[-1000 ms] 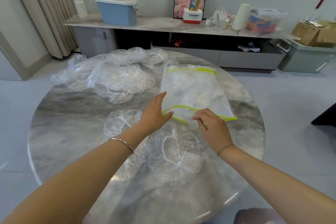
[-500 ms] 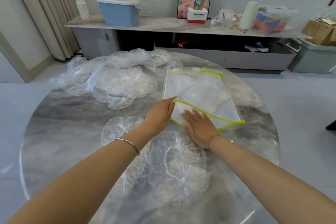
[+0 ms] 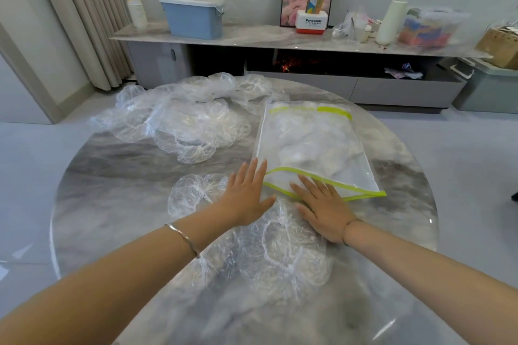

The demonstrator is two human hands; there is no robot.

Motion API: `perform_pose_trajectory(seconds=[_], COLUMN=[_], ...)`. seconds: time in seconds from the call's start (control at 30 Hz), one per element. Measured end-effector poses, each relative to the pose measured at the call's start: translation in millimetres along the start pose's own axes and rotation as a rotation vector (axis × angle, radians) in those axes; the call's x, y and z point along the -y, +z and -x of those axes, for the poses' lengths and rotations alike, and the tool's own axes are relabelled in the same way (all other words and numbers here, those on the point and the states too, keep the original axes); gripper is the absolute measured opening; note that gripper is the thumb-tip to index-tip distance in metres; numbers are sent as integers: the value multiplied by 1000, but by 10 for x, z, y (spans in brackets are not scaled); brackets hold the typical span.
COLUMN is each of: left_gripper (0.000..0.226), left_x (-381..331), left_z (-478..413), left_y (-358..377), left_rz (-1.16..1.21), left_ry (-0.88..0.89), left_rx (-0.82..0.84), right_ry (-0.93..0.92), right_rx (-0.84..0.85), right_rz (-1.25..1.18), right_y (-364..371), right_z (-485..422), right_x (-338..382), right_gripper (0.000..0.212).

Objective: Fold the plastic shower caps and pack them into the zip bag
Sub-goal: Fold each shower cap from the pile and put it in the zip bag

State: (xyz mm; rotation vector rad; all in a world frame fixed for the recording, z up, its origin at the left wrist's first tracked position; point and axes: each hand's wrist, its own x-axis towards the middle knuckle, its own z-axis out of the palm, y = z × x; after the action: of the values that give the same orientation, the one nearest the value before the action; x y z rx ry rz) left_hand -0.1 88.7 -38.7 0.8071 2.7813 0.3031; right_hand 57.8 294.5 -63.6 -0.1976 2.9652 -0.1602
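Your bag lies mouth toward you, some caps seemingly inside. Your left hand and right hand lie flat at its mouth, gripping nothing. The far pile and near caps await packing

Flat part-filled zip bag, loose caps

Only one legible mark for you: "Panasonic", dark letters on the white front of the small white-and-red box on the sideboard by the back wall. The fine line under the brand is too small to read. The upright carton standing behind that box carries print, too blurred to read.
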Motion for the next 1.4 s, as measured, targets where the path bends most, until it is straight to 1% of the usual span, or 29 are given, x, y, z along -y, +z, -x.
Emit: perform_pose_trajectory(seconds=[0.03, 0.07, 0.1, 0.13, 0.23, 0.27, 0.33, 0.4, 0.43, 0.5, 0.57, 0.63, 0.7, 0.73, 0.8, 0.87, 0.93, 1.0, 1.1, 1.23, 1.3, 1.33, 1.4], left_gripper=[81, 84, 87, 91, 97, 97, 95, 91, 88, 78, 64, 53, 43, 36, 28, 35, 38, 37, 35, 19, 10, 9, 20], left_x=[-6, -12, -21, -33, -28, -12, 23, 54, 61, 64, 59, 52, 48, 46, 44, 63, 70, 63, 20, 36, 33, 23, 4], left_z=[132, 261, 390, 536, 906, 1000, 1141, 1218, 1241, 1250, 1235, 1203, 1171, 1153, 1136, 1106, 1081, 1066, 1049, 977, 963, 958, 938], left_y=[15, 27, 36, 40, 93, 126, 203, 285, 321, 361, 362, 347, 331, 320, 301, 305, 308, 308, 301, 323, 292, 276, 267], left_rz=[-27, -40, -47, -54, -84, -99, -120, -151, -178, -234, -243, -212, -154, -107, 70, 293, 397, 417, 430, 435, 392, 342, 183], left_ry=[10, 24, 42, 67, 178, 213, 255, 274, 281, 295, 290, 281, 264, 237, 128, 26, -18, -58, -116, -197, -232, -239, -215], left_rx=[26, 56, 95, 141, 276, 307, 338, 321, 289, 193, 105, 54, 8, -22, -76, -96, -107, -91, -56, -56, -58, -71, -139], right_ry=[-38, -72, -109, -151, -280, -317, -376, -402, -413, -409, -327, -240, -132, -75, 64, 194, 279, 354, 399, 459, 503, 517, 521], right_rx=[19, 37, 51, 62, 124, 155, 209, 242, 230, 149, 59, -8, -71, -105, -169, -219, -242, -247, -238, -264, -300, -307, -301], right_rz=[-3, -11, -27, -45, -87, -87, -49, 22, 37, -15, -132, -235, -395, -510, -733, -875, -911, -938, -978, -966, -948, -908, -813], right_y=[-3, -9, -29, -58, -153, -164, -166, -117, -81, -4, 31, 58, 85, 96, 120, 160, 206, 244, 215, 143, 124, 108, 75], right_z=[142, 258, 364, 470, 751, 827, 962, 1043, 1068, 1062, 1028, 993, 971, 960, 936, 902, 869, 850, 829, 777, 744, 740, 739], right_x=[18, 26, 46, 73, 180, 209, 253, 253, 251, 254, 252, 249, 259, 276, 321, 326, 317, 317, 346, 363, 348, 346, 339], right_gripper=[99, 108, 108, 104, 80, 77, 81, 88, 86, 67, 54, 42, 21, 20, 25, 20, 21, 26, 18, 6, 4, 7, 16])
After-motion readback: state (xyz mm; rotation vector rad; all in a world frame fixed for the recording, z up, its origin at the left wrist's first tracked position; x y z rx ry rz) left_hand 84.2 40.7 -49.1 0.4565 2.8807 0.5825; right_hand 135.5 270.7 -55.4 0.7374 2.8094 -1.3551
